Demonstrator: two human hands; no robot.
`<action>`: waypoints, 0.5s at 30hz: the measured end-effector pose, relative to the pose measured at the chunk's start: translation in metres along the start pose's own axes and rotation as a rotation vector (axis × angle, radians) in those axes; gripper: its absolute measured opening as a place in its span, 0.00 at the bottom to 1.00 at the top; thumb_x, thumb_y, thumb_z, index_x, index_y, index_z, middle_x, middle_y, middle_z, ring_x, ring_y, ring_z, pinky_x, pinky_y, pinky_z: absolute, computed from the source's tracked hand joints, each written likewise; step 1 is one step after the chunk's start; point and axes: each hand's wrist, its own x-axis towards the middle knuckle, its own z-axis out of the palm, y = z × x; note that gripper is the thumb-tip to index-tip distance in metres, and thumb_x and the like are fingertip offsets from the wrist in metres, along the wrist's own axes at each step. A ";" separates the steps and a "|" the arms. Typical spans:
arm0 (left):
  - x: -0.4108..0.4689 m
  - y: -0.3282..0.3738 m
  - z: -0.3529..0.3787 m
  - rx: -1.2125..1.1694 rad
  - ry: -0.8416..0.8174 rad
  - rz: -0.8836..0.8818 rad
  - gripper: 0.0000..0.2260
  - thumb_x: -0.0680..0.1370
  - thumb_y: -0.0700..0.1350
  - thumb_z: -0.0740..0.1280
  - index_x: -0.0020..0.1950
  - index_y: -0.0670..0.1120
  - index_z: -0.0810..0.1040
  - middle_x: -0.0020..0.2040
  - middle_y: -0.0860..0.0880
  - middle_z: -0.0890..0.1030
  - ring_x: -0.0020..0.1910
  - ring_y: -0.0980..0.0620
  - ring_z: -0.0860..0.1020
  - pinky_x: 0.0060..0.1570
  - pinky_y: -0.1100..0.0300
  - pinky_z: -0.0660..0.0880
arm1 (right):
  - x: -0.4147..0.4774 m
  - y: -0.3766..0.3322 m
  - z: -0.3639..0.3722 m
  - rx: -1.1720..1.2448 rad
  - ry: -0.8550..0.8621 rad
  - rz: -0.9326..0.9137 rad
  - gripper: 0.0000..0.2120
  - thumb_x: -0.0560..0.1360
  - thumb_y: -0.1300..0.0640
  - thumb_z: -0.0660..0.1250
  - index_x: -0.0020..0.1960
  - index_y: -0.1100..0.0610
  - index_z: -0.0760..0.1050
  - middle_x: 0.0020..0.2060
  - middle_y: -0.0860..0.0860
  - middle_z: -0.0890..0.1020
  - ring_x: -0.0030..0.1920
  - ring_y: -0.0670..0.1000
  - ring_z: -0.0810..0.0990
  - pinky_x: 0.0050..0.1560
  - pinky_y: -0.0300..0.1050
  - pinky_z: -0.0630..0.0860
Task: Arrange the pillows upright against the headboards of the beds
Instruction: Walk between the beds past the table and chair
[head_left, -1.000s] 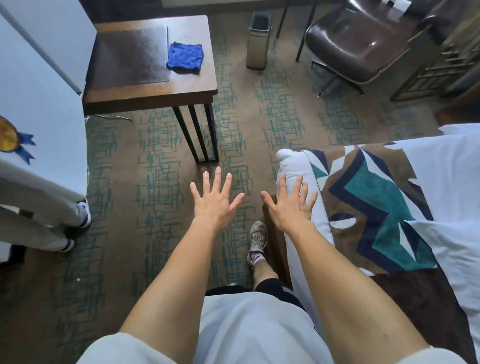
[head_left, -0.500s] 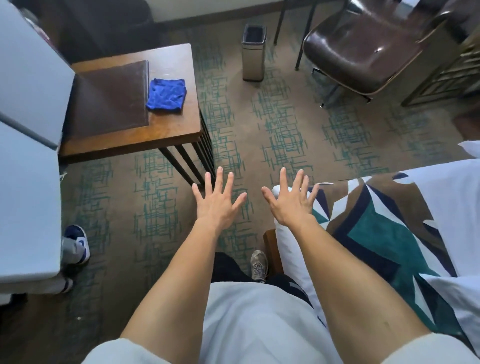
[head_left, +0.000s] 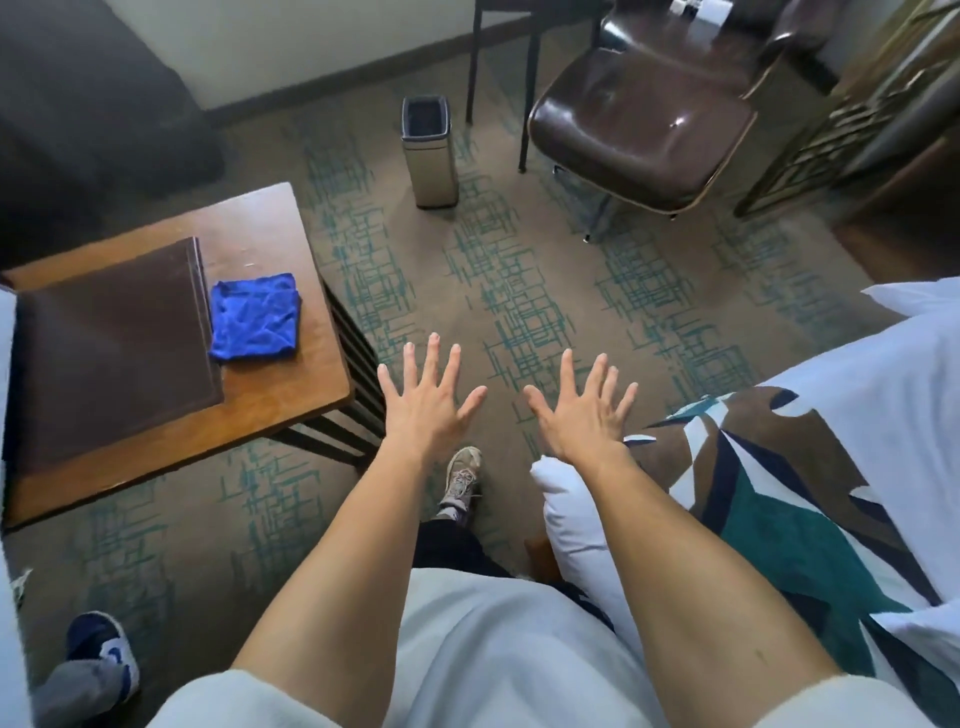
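My left hand (head_left: 427, 404) and my right hand (head_left: 582, 412) are stretched out in front of me over the carpet, fingers spread, holding nothing. To the right lies the corner of a bed (head_left: 878, 415) with white bedding and a brown, teal and navy patterned runner (head_left: 779, 499). A rounded white corner of the bedding (head_left: 563, 512) shows just under my right forearm. No pillow or headboard is in view. My right hand hovers at the bed's corner, not touching it.
A wooden table (head_left: 291, 395) at left carries a dark leather pad (head_left: 109, 353) and a folded blue cloth (head_left: 255, 318). A metal waste bin (head_left: 429, 156) and a brown leather chair (head_left: 644, 119) stand farther off. Another person's blue shoe (head_left: 101, 649) is at bottom left.
The view has swung upward and to the right; the table has slid left and lower, the bin and chair have come further into view. Both hands stay spread and empty.
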 end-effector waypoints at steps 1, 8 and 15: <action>0.018 0.000 -0.008 0.006 0.000 0.024 0.35 0.80 0.70 0.42 0.83 0.56 0.43 0.83 0.51 0.39 0.82 0.42 0.37 0.76 0.32 0.40 | 0.012 -0.007 -0.006 0.023 -0.003 0.026 0.40 0.78 0.28 0.38 0.82 0.49 0.34 0.81 0.64 0.39 0.81 0.64 0.39 0.76 0.69 0.34; 0.121 0.011 -0.057 0.043 0.003 0.204 0.35 0.80 0.70 0.42 0.83 0.55 0.43 0.83 0.51 0.39 0.82 0.42 0.38 0.76 0.32 0.41 | 0.078 -0.033 -0.050 0.119 0.020 0.184 0.40 0.79 0.28 0.39 0.83 0.48 0.34 0.81 0.63 0.38 0.81 0.63 0.39 0.75 0.68 0.32; 0.193 0.039 -0.076 0.101 -0.065 0.320 0.36 0.80 0.70 0.41 0.83 0.53 0.41 0.83 0.50 0.38 0.81 0.41 0.37 0.76 0.32 0.41 | 0.118 -0.012 -0.083 0.227 0.042 0.373 0.40 0.79 0.28 0.38 0.83 0.49 0.34 0.81 0.63 0.39 0.82 0.63 0.39 0.76 0.67 0.34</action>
